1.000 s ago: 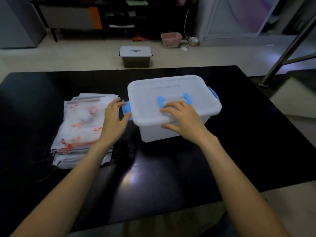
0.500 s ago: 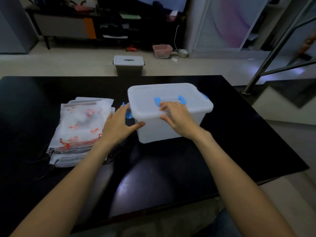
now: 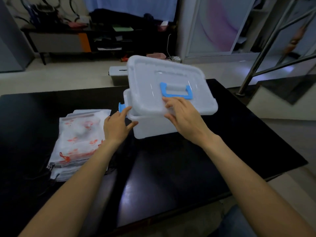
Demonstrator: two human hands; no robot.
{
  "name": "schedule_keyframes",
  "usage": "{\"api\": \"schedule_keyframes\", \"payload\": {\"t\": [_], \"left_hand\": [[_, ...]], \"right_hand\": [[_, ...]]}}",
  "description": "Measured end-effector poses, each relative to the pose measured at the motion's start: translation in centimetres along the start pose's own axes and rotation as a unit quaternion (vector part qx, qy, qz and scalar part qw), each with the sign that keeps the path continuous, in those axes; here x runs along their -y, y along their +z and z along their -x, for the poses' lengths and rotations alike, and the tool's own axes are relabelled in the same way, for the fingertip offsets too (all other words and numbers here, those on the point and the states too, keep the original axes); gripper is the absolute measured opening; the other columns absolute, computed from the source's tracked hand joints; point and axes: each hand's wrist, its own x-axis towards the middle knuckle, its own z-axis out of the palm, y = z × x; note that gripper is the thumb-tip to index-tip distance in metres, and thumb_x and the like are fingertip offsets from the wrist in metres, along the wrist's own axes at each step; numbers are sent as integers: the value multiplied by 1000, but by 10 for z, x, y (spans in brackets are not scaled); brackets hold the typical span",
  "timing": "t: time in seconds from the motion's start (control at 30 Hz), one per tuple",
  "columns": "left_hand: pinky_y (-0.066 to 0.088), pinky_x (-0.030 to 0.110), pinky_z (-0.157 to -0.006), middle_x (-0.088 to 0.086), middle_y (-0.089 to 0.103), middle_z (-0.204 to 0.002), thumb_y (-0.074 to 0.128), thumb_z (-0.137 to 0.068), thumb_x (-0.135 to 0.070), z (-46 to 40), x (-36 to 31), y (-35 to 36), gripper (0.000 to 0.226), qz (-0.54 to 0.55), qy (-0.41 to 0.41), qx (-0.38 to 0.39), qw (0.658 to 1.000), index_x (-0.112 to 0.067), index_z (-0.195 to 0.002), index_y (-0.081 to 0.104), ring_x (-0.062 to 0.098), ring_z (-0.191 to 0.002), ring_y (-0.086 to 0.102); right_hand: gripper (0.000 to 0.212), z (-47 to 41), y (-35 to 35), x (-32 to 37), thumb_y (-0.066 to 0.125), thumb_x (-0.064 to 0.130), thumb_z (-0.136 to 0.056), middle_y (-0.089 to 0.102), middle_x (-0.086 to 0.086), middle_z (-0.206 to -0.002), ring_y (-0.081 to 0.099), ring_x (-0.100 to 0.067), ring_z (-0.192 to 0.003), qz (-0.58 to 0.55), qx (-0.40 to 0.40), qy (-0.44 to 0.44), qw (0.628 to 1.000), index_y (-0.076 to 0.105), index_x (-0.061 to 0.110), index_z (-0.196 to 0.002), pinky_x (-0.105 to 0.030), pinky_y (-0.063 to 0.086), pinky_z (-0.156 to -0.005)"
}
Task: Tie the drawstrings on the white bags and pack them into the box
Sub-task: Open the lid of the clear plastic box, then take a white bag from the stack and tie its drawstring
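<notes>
Head view: right hand (image 3: 185, 117) gripping tilted lid (image 3: 167, 86) above box (image 3: 153, 127); left hand (image 3: 118, 127) loose-fingered against box corner.

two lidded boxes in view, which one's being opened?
The clear box on the black table: the right hand holds its lid tilted up off it. The grey box on the floor behind has its lid on.

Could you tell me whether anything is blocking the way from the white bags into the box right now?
Partly: the lid, gripped by the right hand, hangs tilted over the box opening. The bags lie stacked left of it.
</notes>
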Motion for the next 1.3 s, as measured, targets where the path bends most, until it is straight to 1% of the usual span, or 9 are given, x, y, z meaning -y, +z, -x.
{"api": "schedule_keyframes", "payload": {"t": [0.17,0.33,0.5,0.67,0.8,0.9,1.0,1.13,1.3], "left_hand": [[45,38,-95,5,58,-128,58,-89,-15,6,0,-7,50,239,-56,-7,969,-22,-137,44,24,-116,55],[55,31,-80,-1,60,-116,59,-91,-30,77,-25,-41,42,468,-104,55,876,-27,-130,42,13,-96,64],[53,27,-76,-5,54,-122,79,-72,-9,140,-22,-16,82,356,-112,130,918,-14,-141,35,7,-84,62],[50,32,-87,8,66,-116,76,-72,-10,147,-19,13,58,256,-107,137,951,-10,-127,56,22,-95,65],[49,34,-87,13,69,-110,74,-73,-13,140,-22,33,43,194,-105,140,965,-6,-115,64,27,-100,64],[45,32,-85,15,67,-111,72,-77,-18,140,-26,45,39,152,-104,142,973,-1,-111,64,29,-102,62],[42,27,-86,10,63,-119,71,-82,-23,142,-22,44,42,148,-78,127,978,-7,-120,62,23,-103,61],[49,21,-79,3,64,-103,66,-86,-18,145,10,6,23,213,-20,7,977,-15,-109,66,11,-83,60],[36,27,-94,10,65,-112,57,-85,-19,144,103,-55,32,94,-22,-66,993,-9,-114,63,26,-102,57]], "right_hand": [[25,44,-20,13,50,26,-88,63,-12,-120,61,-30,-102,49,37,-56,997,59,5,-98,-40,50,-87],[22,110,0,36,60,24,-82,66,-9,-115,63,-28,-95,77,115,-86,987,58,9,-98,-38,54,-79],[29,156,31,54,75,20,-77,65,-6,-116,63,-27,-97,44,209,-34,976,61,11,-101,-39,54,-80],[31,172,52,48,61,23,-90,58,-5,-128,52,-23,-118,-26,259,56,964,55,12,-118,-35,38,-101],[38,176,58,42,58,37,-91,57,1,-123,48,-18,-117,-138,232,180,946,53,18,-123,-34,38,-99],[46,173,66,33,51,48,-90,46,-3,-131,37,-22,-124,-88,200,213,952,55,20,-126,-40,34,-104],[42,166,78,27,51,46,-92,34,-6,-145,25,-26,-135,-18,273,230,934,56,22,-127,-42,26,-107],[31,127,86,46,53,36,-90,55,-12,-127,46,-33,-118,-47,140,213,966,69,12,-103,-44,40,-98],[18,42,125,102,56,19,-90,66,-3,-98,61,-24,-93,-189,109,141,966,66,16,-105,-37,48,-78]]}}
